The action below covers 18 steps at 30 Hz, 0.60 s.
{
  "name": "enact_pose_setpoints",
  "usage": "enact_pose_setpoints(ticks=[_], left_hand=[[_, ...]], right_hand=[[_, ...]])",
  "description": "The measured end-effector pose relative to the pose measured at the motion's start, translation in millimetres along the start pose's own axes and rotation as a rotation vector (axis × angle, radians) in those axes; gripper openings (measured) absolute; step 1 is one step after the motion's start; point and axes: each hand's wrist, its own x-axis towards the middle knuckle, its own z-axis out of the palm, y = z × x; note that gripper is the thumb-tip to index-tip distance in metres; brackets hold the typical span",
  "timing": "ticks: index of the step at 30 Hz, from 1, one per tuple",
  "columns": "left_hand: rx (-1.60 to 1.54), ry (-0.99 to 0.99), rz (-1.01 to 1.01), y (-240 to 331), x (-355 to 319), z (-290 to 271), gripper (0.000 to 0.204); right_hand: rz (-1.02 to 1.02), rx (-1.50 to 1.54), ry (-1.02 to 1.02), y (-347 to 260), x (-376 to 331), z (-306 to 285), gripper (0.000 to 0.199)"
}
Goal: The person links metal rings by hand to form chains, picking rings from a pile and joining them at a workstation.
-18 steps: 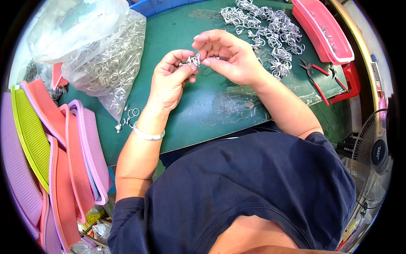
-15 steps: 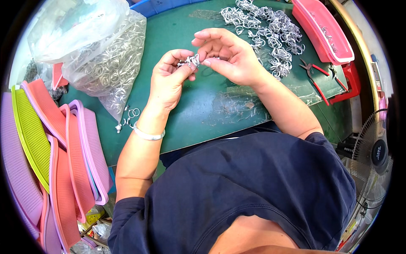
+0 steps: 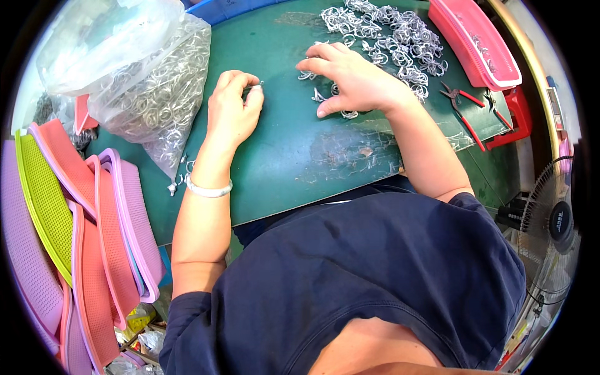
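Observation:
My left hand (image 3: 235,105) is closed near the middle of the table, thumb and forefinger together. A bit of silvery metal shows at its fingertips, mostly hidden; it looks like one of the small metal rings. To the right, my right hand (image 3: 356,78) is open, palm down, fingers apart above the table. Several loose metal rings (image 3: 318,95) lie under and between its thumb and fingers. Just beyond it spreads a heap of silver metal rings (image 3: 406,47). A few more rings lie by my left wrist, which wears a bracelet (image 3: 210,190).
A clear plastic bag full of rings (image 3: 159,94) stands at left, beside stacked plastic baskets (image 3: 94,250). Far right holds a pink basket (image 3: 472,47) with some rings inside. Red-handled pliers (image 3: 461,112) lie near it. A fan (image 3: 556,225) stands at the right edge.
My hands have moved apart: the left toward the bag, the right over the table. The ring cluster between them has left my left fingers; loose rings now lie under my right hand.

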Motion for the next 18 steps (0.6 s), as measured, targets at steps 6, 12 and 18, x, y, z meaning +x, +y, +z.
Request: enact_pose_setpoints(ticks=[6,12,18], left_hand=[[0.248,-0.008,0.129,-1,-3,3,0.028],[0.366,0.094,0.076,-19,3,6,0.031],[0.347,0.267,0.29,6,4,0,0.034]], right_hand=[[0.028,-0.025,0.08,4,7,16,0.054],[-0.038,-0.011,0.138,7,13,21,0.033],[0.144,0.572,0.196,11,11,6,0.027]])
